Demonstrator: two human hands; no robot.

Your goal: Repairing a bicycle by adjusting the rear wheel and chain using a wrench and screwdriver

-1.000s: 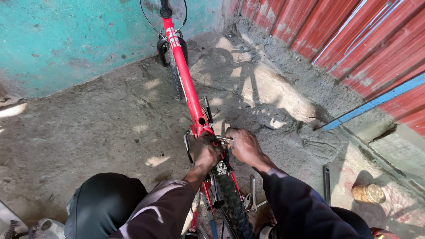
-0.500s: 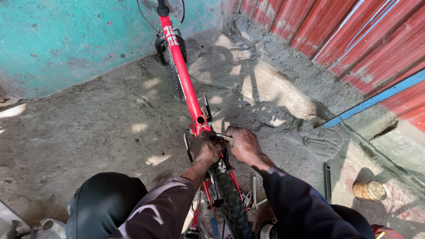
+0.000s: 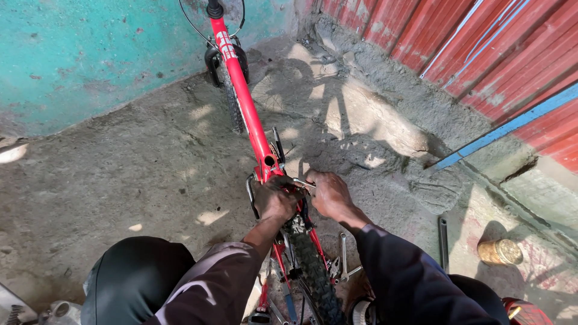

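Over at the far left of the frame a teal wall [image 3: 90,54] is seen filling the upper left, with rough concrete floor [image 3: 138,174] spread out below it, and some greyish metal parts [image 3: 54,312] are tucked in the bottom left corner, too cut off to be made out properly. A bent knee in dark trousers [image 3: 135,280] is parked lower left. Moving to the middle, a red bike frame [image 3: 244,102] is laid out running from the top centre down to the lower centre, with the rear tyre [image 3: 313,280] poking out at the bottom. The left hand [image 3: 276,197] is curled tight around the frame's back end just below the open seat tube, fingers closed on it. Right beside it, the right hand [image 3: 328,194] is pinched narrow around a small silver tool [image 3: 303,183], tip pointed at the frame; what kind of tool can't be told. A couple of spanners [image 3: 344,256] are left on the ground under the right forearm. Further right, a dark flat bar [image 3: 444,241] and a brass-coloured tin [image 3: 498,251] are sat on the floor, and red corrugated sheeting [image 3: 481,48] with a blue strip [image 3: 512,125] is taking up the upper right.
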